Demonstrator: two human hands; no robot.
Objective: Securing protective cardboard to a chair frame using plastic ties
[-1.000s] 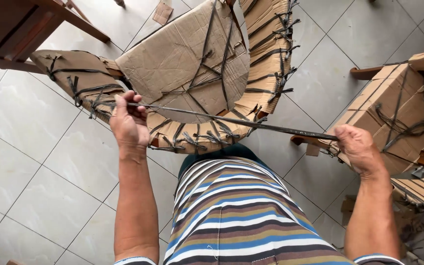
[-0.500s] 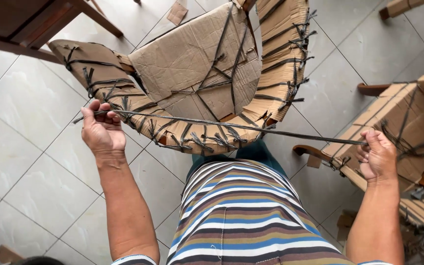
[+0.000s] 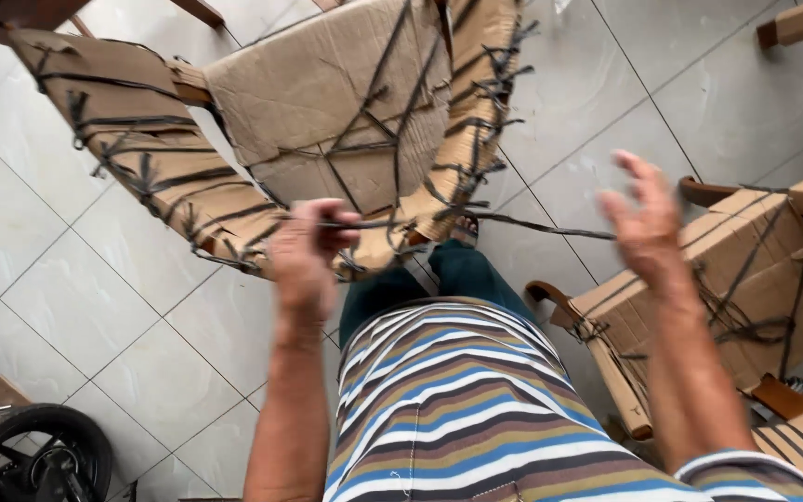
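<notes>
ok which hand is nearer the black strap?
Left. The left hand is closed on the black strap beside the cardboard-wrapped chair; the right hand, blurred and open-fingered, is just past its far end.

Striped shirt (image 3: 462,409), dark trousers (image 3: 462,274)

floor: large pale grey tiles (image 3: 76,307), laid diagonally | furniture: cardboard-wrapped wooden chair (image 3: 745,279) at right, tied with dark strips | lower left: black wheel (image 3: 30,455) | light: even, soft daylight
</notes>
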